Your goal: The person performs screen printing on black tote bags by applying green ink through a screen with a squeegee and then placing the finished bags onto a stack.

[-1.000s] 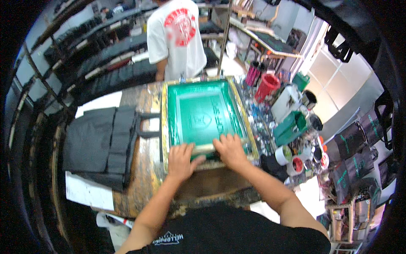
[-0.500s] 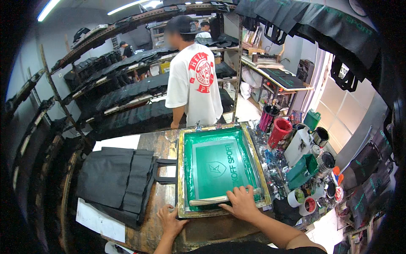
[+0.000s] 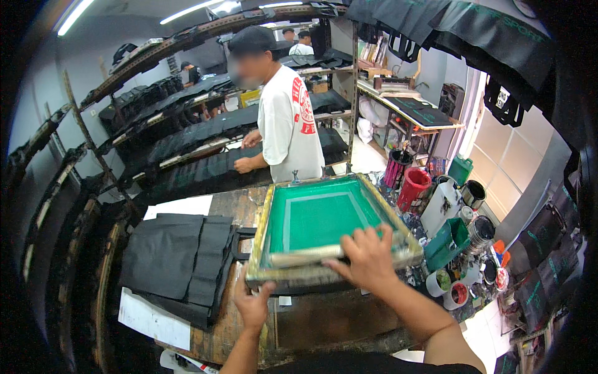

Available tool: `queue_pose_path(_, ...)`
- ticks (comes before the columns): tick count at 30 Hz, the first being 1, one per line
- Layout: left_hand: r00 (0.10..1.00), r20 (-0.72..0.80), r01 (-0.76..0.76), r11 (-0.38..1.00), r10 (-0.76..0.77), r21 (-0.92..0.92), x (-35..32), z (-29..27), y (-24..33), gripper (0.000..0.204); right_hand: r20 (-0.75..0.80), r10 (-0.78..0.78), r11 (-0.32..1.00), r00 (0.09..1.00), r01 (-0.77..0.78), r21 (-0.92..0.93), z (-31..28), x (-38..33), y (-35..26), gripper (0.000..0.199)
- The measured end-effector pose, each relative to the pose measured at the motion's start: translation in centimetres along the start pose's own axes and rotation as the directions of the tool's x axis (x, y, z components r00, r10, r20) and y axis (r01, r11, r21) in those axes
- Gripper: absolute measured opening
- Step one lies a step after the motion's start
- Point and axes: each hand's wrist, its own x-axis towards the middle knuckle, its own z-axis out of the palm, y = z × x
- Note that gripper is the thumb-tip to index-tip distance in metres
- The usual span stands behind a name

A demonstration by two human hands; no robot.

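A screen printing frame with yellowed edges and green ink over its mesh is tilted, its near edge raised off the wooden table and its far edge at the clamps. My left hand grips the near left corner of this frame, thumb in front. Across the near end of the mesh lies a wooden squeegee. My right hand is closed over the squeegee's right part, slightly blurred. To the left, a stack of black bags lies on the table, and one black handle shows beside the frame.
Ink pots, a red bucket and a green container crowd the right side. White paper lies under the bags. Beyond the table a person in a white shirt stands by shelves of black bags.
The frame's near edge has risen from the table, and my left hand has moved up onto its corner. My right hand has risen with the squeegee. The person beyond has turned, hands raised.
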Motion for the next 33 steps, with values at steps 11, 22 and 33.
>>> queue_pose_path(11, 0.975, 0.219, -0.146, 0.605, -0.048, 0.783, 2.1, -0.7, -8.6, 0.112, -0.197, -0.059, 0.998, 0.979, 0.060, -0.001, -3.6, 11.9, 3.3, 0.058)
queue_pose_path(22, 0.912, 0.192, 0.094, 0.641, -0.362, 0.762, 0.1, -1.2, -12.7, 0.079, -0.191, -0.043, 0.997, 0.981, 0.054, 0.053, -3.9, 14.1, 4.9, 0.064)
queue_pose_path(33, 0.954, 0.289, -0.057, 0.893, -0.084, 0.447, 14.8, -3.3, -4.5, 0.057, -0.147, -0.029, 0.998, 0.989, 0.037, 0.052, -3.8, 15.6, 6.3, 0.066)
